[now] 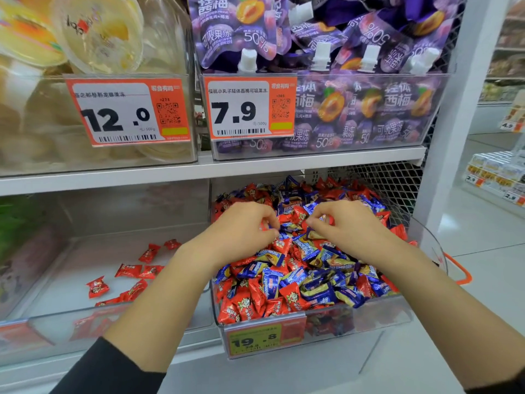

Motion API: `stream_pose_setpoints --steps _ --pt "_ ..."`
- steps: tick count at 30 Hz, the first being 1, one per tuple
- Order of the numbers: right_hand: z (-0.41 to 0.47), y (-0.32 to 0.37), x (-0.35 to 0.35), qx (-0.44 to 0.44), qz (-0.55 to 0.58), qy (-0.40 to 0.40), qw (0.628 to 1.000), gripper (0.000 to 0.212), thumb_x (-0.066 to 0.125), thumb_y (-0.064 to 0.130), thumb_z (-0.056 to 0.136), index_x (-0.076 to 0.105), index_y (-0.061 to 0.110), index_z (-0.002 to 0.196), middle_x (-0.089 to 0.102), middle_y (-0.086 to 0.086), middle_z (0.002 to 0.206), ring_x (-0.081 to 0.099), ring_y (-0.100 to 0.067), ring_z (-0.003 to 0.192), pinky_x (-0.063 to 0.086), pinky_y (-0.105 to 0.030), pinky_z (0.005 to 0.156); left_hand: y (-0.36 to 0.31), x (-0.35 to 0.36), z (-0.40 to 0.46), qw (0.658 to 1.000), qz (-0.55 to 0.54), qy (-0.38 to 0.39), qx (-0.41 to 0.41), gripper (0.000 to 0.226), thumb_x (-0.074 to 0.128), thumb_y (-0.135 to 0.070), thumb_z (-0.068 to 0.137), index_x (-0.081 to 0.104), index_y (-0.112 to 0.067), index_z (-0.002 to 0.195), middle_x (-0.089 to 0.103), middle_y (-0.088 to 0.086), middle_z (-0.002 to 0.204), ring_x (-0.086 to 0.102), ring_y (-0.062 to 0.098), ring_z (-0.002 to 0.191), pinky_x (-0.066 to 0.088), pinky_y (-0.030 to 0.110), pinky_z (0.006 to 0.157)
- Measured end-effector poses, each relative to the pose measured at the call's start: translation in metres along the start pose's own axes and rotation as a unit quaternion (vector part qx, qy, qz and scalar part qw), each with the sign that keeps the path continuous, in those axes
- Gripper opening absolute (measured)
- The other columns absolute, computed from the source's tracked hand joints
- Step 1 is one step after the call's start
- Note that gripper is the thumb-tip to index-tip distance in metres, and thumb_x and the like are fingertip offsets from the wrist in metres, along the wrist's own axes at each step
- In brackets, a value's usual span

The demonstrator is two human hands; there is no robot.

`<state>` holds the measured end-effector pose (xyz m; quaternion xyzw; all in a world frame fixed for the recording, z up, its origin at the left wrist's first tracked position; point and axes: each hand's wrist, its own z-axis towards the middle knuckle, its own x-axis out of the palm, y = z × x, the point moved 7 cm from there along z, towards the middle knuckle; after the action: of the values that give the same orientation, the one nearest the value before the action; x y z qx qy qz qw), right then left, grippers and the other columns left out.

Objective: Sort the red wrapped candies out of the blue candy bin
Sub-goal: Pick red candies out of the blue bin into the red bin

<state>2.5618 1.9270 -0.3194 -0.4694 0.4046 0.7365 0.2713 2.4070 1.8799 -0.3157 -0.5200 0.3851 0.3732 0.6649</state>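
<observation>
Black sleeves (113, 368), bare forearms.

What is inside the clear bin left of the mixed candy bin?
A handful of red candies lie scattered on the floor of the left bin. Its front label hides some at the front; the far left is too blurred to tell.

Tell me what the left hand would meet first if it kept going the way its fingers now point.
The left hand points right and slightly down into the mixed candy bin. Its fingers already seem to touch the pile; straight on lie red candies, then probably the right hand. Depth is unclear.
</observation>
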Motion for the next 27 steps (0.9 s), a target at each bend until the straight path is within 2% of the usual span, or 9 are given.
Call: stream_pose_setpoints --steps 2,4,7,10,14,17,20,24,27 --pt "0.004 0.000 0.004 -0.004 -0.029 0.005 1.000 0.025 0.048 0.030 0.099 0.065 0.028 0.116 0.067 0.000 0.091 0.048 -0.012 0.055 0.043 -0.029 0.059 -0.007 0.011 0.004 0.999 0.032 0.036 0.020 0.028 0.059 -0.028 0.092 0.065 -0.025 0.119 0.064 -0.006 0.117 0.057 0.011 0.110 0.041 0.021 0.086" --pt "0.006 0.001 0.009 -0.010 -0.065 0.010 0.998 0.033 0.045 0.025 0.100 0.057 0.027 0.131 0.056 -0.002 0.124 0.052 -0.012 0.073 0.039 -0.026 0.069 -0.009 0.022 0.006 0.995 0.071 0.068 0.026 0.040 0.060 -0.033 0.092 0.056 -0.025 0.131 0.056 -0.002 0.132 0.051 0.016 0.121 0.041 0.028 0.098" --pt "0.010 -0.004 0.010 0.003 -0.101 0.013 0.995 0.038 0.043 0.026 0.101 0.049 0.030 0.138 0.043 -0.001 0.143 0.059 -0.014 0.085 0.041 -0.026 0.067 -0.007 0.032 0.010 0.986 0.152 0.070 0.017 0.045 0.060 -0.040 0.091 0.053 -0.025 0.132 0.052 0.002 0.130 0.052 0.022 0.118 0.045 0.036 0.092" --pt "0.014 -0.013 0.006 0.010 -0.121 0.004 0.993 0.034 0.041 0.025 0.102 0.057 0.030 0.131 0.051 0.000 0.139 0.061 -0.019 0.101 0.049 -0.031 0.072 -0.007 0.022 0.013 0.987 0.159 0.014 0.013 0.021 0.059 -0.030 0.091 0.056 -0.020 0.109 0.056 0.000 0.107 0.057 0.021 0.098 0.043 0.031 0.073" --pt "0.015 -0.009 0.003 -0.002 -0.081 -0.007 0.997 0.026 0.053 0.041 0.095 0.068 0.030 0.113 0.054 0.004 0.124 0.060 -0.017 0.096 0.050 -0.033 0.077 -0.001 -0.001 0.017 0.994 0.088 -0.065 -0.022 0.009 0.053 -0.020 0.088 0.047 -0.021 0.093 0.057 -0.003 0.080 0.055 0.022 0.074 0.037 0.031 0.059" --pt "0.017 -0.009 0.010 0.019 -0.097 0.024 0.995 0.041 0.059 0.059 0.084 0.066 0.034 0.116 0.050 0.005 0.123 0.059 -0.018 0.098 0.049 -0.032 0.077 -0.002 -0.007 0.020 0.990 0.082 -0.111 -0.033 0.017 0.049 -0.022 0.091 0.049 -0.021 0.108 0.061 0.002 0.093 0.056 0.025 0.080 0.039 0.032 0.063" --pt "0.019 -0.011 0.018 0.033 -0.117 0.058 0.991 0.050 0.061 0.061 0.081 0.061 0.034 0.124 0.048 0.002 0.125 0.058 -0.020 0.104 0.049 -0.034 0.082 -0.004 0.005 0.027 0.990 0.107 -0.092 -0.030 0.037 0.050 -0.037 0.095 0.048 -0.023 0.129 0.059 0.005 0.116 0.059 0.027 0.102 0.045 0.035 0.074" --pt "0.024 -0.006 0.018 0.018 -0.093 0.021 0.995 0.029 0.067 0.050 0.082 0.066 0.031 0.103 0.050 0.002 0.117 0.058 -0.018 0.094 0.047 -0.031 0.074 -0.003 0.027 0.035 0.995 0.088 -0.034 -0.028 0.043 0.052 -0.042 0.095 0.049 -0.026 0.135 0.051 0.009 0.120 0.054 0.028 0.110 0.046 0.036 0.086" --pt "0.023 -0.007 0.003 0.012 0.011 -0.032 0.999 0.021 0.066 0.049 0.082 0.062 0.030 0.092 0.056 0.006 0.102 0.058 -0.013 0.082 0.046 -0.031 0.068 -0.003 0.032 0.037 0.998 0.065 -0.012 -0.017 0.032 0.052 -0.038 0.096 0.055 -0.023 0.124 0.048 0.008 0.112 0.054 0.027 0.102 0.045 0.033 0.081"
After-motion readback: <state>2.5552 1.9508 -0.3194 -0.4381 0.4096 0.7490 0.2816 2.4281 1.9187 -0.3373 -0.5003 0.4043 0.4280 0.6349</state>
